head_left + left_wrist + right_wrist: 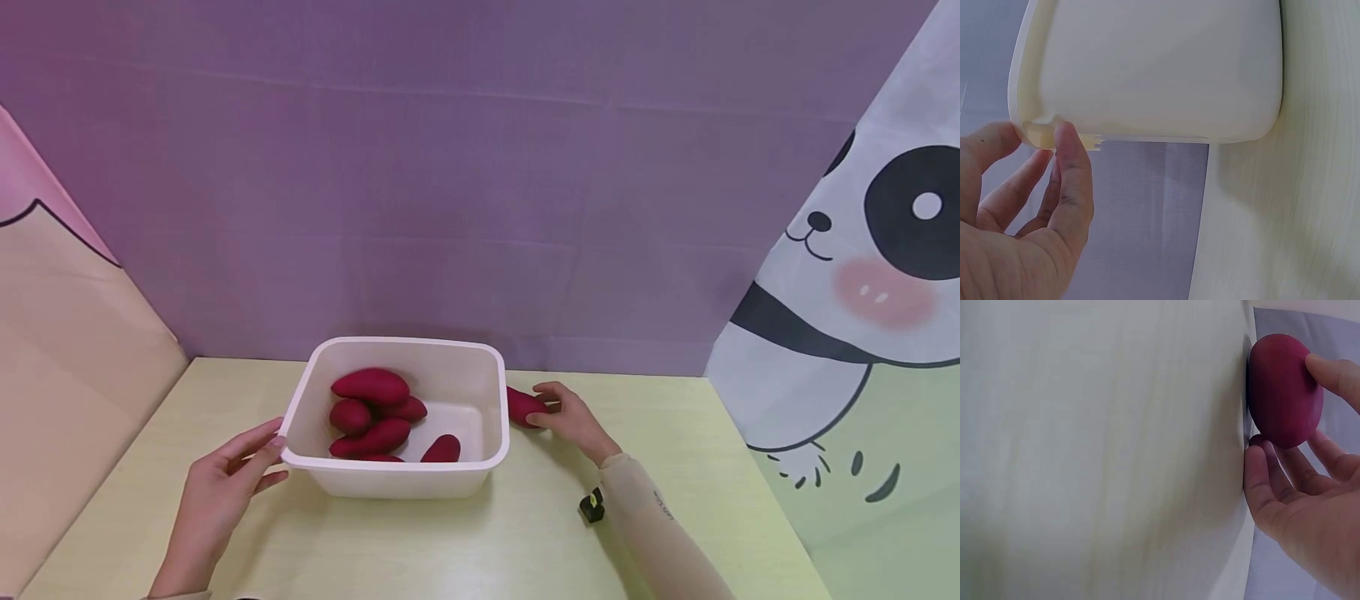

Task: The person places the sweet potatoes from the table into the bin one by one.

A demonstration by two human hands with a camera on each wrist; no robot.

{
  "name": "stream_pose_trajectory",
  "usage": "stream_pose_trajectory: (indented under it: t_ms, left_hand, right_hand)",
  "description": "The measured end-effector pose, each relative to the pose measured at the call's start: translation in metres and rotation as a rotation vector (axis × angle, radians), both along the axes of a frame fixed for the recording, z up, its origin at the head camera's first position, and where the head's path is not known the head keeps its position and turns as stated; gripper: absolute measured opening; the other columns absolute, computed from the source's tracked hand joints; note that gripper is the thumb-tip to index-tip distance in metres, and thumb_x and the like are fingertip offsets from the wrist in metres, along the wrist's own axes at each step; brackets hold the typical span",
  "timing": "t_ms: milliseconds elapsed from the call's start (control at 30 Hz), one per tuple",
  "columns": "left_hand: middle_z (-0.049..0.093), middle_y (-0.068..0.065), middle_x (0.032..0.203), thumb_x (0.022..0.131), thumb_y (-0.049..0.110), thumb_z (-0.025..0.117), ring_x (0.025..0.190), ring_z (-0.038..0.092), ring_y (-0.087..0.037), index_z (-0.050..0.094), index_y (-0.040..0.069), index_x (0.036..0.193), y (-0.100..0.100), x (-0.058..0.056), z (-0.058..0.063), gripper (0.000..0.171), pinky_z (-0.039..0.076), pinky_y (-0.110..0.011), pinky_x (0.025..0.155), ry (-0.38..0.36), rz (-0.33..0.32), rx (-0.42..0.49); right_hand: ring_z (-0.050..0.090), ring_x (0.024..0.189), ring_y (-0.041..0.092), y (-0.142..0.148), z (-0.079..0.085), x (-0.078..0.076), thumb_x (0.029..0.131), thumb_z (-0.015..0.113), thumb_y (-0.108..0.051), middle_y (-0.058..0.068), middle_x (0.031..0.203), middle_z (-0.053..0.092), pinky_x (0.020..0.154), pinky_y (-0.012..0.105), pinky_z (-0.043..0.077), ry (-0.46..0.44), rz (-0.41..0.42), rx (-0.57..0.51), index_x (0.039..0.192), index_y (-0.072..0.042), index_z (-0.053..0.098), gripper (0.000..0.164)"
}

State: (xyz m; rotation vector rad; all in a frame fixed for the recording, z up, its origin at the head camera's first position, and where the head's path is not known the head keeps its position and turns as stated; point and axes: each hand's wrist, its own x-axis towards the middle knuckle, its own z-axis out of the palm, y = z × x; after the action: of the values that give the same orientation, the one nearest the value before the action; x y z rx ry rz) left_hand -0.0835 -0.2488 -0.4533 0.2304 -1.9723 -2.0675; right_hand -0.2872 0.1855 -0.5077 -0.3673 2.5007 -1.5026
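A white plastic bin [397,479] stands on the table with several dark red sweet potatoes [371,386] inside, most of them on its left side. My left hand [221,492] pinches the rim at the bin's front left corner; in the left wrist view the fingers [1072,156] lie against the rim's corner. Just right of the bin, my right hand [566,414] grips another sweet potato [522,407], thumb on one side and fingers on the other. The right wrist view shows this sweet potato [1285,390] close to the tabletop; its far end is hidden there.
A small black object with a yellow-green mark [592,506] lies on the pale table [525,550] beside my right forearm. Behind the table hangs a purple cloth [465,208]. A panda-print panel [847,350] stands to the right and a beige panel [67,358] to the left.
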Motion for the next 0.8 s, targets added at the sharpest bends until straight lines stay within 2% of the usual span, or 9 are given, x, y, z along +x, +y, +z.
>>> stream_pose_trajectory:
  t_ms: [333,500,800]
  left_hand:
    - [0.071,0.009,0.109,0.096,0.013,0.071,0.088,0.069,-0.007,0.065,-0.003,0.129,0.0,-0.001,0.001,0.037,0.064,-0.033,0.075,0.019,-0.008,0.0]
    - [0.07,0.009,0.109,0.095,0.014,0.072,0.088,0.069,-0.007,0.065,-0.004,0.129,0.001,0.0,0.0,0.038,0.064,-0.033,0.075,0.011,-0.004,-0.007]
    - [0.07,0.009,0.11,0.095,0.015,0.072,0.088,0.07,-0.008,0.064,-0.002,0.13,0.0,0.0,0.002,0.04,0.064,-0.034,0.076,0.004,-0.009,-0.008]
  right_hand:
    - [0.06,0.111,0.029,0.001,0.001,0.001,0.086,0.08,-0.014,0.011,0.123,0.064,0.094,0.039,0.053,-0.038,-0.028,-0.014,0.133,-0.003,0.058,0.052]
    - [0.06,0.112,0.029,0.004,0.001,0.0,0.087,0.08,-0.016,0.011,0.125,0.063,0.096,0.04,0.054,-0.041,-0.033,-0.025,0.133,-0.003,0.058,0.053]
    - [0.064,0.103,0.028,0.012,0.02,-0.004,0.088,0.08,-0.019,0.013,0.118,0.066,0.088,0.033,0.056,0.012,-0.021,-0.049,0.134,-0.001,0.057,0.054]
